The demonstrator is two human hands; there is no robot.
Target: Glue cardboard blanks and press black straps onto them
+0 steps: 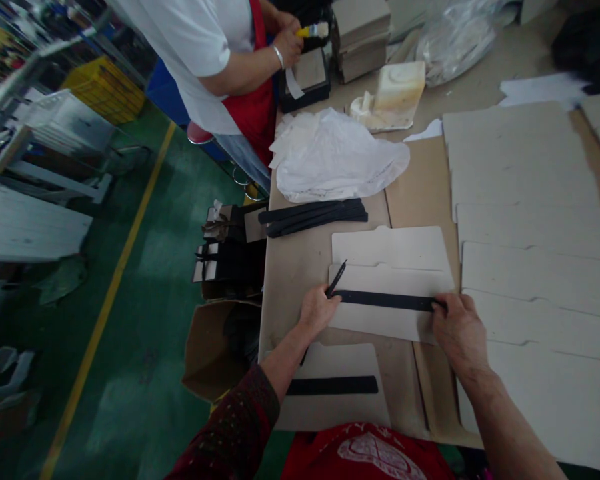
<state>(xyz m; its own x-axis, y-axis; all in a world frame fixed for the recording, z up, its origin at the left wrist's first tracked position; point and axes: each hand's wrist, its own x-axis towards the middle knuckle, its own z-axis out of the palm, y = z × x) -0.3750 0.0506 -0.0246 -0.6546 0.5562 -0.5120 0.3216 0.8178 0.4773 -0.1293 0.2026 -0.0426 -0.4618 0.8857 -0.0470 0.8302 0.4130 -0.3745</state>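
Note:
A black strip (387,301) lies across a pale cardboard sheet (375,323), stretched between my two hands. At its left end my left hand (320,311) is closed on the strip. A slim dark pen-like tool (337,277) sticks up from that same hand; its exact kind I cannot tell. My right hand (461,333) pinches the strip's right end, fingertips pressed close to the sheet. Nearer to me, partly under my left forearm, is another pale sheet (340,363) bearing its own black strip (333,385).
Overlapping cardboard sheets (535,267) cover the table's right side. Beyond my hands are a bundle of black strips (315,215), a white plastic bag (337,157) and a glue-stained white container (400,93). A co-worker (240,73) holds a yellow-handled brush (313,31). An open carton (213,347) stands left.

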